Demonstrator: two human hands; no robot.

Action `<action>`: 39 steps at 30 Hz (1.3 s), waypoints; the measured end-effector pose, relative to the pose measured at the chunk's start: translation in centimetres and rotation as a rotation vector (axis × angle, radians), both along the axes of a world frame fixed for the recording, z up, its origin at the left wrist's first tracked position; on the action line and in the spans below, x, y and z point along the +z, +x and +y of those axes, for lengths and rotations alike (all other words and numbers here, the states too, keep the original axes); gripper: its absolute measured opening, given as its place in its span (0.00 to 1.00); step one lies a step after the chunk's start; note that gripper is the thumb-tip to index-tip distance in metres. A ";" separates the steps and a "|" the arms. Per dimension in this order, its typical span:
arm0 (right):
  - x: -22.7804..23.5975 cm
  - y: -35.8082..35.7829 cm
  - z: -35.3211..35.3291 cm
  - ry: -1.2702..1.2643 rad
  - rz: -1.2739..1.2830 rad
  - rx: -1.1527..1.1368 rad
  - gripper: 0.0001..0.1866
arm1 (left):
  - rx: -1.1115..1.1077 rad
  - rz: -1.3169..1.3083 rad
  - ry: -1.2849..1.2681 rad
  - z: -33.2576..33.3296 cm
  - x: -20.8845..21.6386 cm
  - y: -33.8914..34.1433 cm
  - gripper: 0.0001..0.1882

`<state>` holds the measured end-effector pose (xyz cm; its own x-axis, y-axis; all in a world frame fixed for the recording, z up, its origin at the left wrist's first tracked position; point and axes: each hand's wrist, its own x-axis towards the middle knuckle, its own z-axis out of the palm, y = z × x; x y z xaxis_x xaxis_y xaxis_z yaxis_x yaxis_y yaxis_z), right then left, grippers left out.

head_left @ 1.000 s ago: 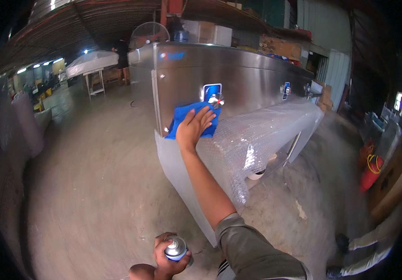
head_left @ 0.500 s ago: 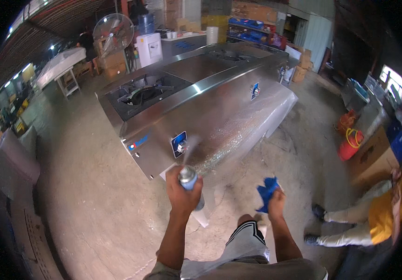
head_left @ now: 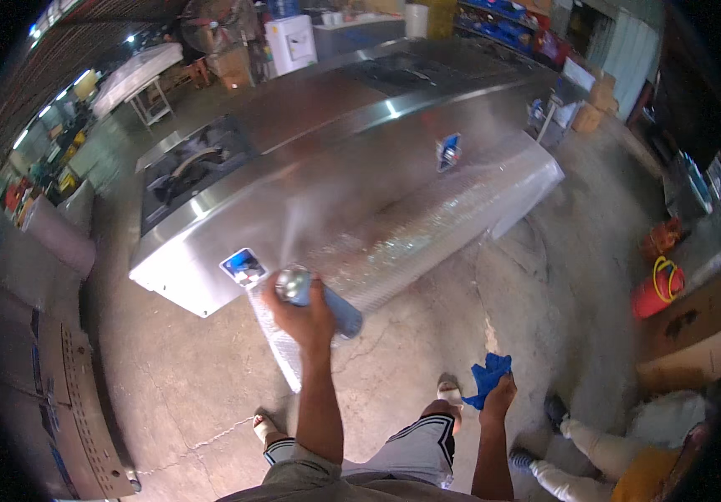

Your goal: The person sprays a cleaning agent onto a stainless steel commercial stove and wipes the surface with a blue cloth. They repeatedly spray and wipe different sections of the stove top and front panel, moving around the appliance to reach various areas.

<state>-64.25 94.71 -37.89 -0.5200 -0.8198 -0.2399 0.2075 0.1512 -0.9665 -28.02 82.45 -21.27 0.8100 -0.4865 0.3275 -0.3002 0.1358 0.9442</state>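
Observation:
My left hand (head_left: 300, 325) is wrapped round a blue-grey spray can (head_left: 342, 313) with a silver top. The can lies tilted, its top toward the stove, and a faint mist rises from it against the front panel. Ahead stands a wide stainless steel stove (head_left: 294, 201) with a black burner (head_left: 193, 167) at the left and another (head_left: 398, 74) farther right. Two blue-plated control knobs, a near one (head_left: 245, 267) and a far one (head_left: 449, 153), sit on its front. Low at the right, my right hand (head_left: 499, 398) grips a crumpled blue cloth (head_left: 488, 379), away from the stove.
Bubble wrap (head_left: 427, 226) covers the lower front of the stove. A person in a yellow top (head_left: 649, 477) is close at my right. Beyond are a red gas cylinder (head_left: 658, 293) and a cardboard box (head_left: 687, 330). Large cartons (head_left: 84, 410) stand at the left.
My view has shifted, and the stove's near left corner appears farther left. The can has tipped over more, with mist still coming from it. The blue cloth stays in my right hand.

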 end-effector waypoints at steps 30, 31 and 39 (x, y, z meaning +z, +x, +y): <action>-0.2 6.5 -18.1 -0.148 0.497 0.368 0.31 | -0.271 -0.203 0.048 4.6 -5.9 -2.2 0.35; -2.3 8.3 -22.8 -0.299 0.492 0.287 0.27 | -0.314 -0.254 0.036 7.0 -6.1 -0.3 0.36; 8.5 36.3 -39.0 -0.627 0.497 0.188 0.36 | -0.268 -0.267 0.243 23.5 -6.4 8.4 0.40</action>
<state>-27.99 55.71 -29.44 -0.2851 -0.8091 0.5139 -0.2423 -0.4579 -0.8553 -19.61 105.92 -27.71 0.5473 -0.7564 0.3581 -0.5220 0.0260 0.8526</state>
